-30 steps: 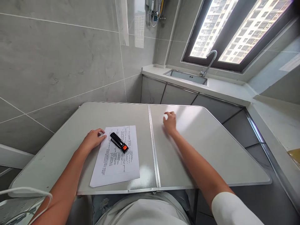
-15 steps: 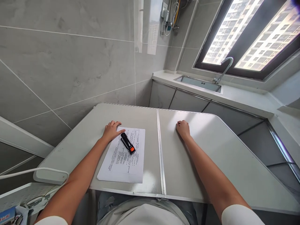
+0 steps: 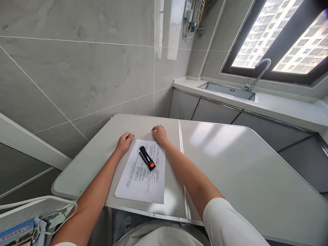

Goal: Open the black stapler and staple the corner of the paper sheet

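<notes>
A printed sheet of paper lies on the grey folding table. A black stapler with an orange end rests on the sheet's upper half. My left hand sits at the sheet's far left corner, fingers curled on the paper's edge. At the far right corner my right hand rests with fingers bent down onto the paper's top edge. Neither hand touches the stapler.
A tiled wall stands just behind the table. A counter with a sink and tap runs at the back right under a window. A white rack with a cable is at the lower left.
My right hand has moved left from the table's right panel to the paper's far right corner. My left hand slid up to the far left corner. The view swung to the left.
</notes>
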